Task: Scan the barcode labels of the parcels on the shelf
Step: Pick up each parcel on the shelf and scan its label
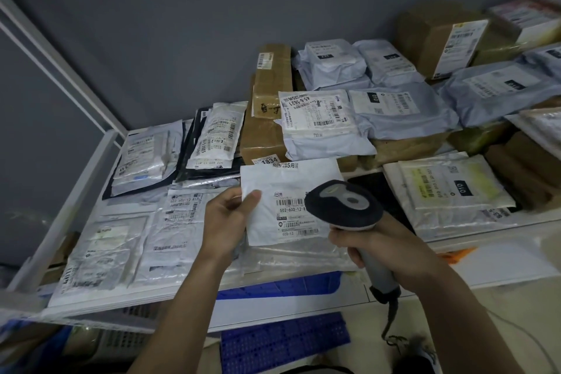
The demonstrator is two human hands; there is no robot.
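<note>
Standing by the white metal shelf [76, 191] against a grey wall [182, 24], I see it heaped with grey poly mailers [403, 112] and brown cartons [270, 79] toward one o'clock. The left hand [226, 218] pinches a white mailer [291, 200] by its left edge, thumb on top, its barcode label [290, 203] facing up. At four o'clock the right hand [385, 249] is wrapped around a handheld barcode scanner [344, 205], head over the label's right end. Blue plastic crates [282, 340] sit below, at six o'clock.

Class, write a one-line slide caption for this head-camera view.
Left hand holds a white parcel label-up while the right hand aims a handheld scanner at it.
</note>
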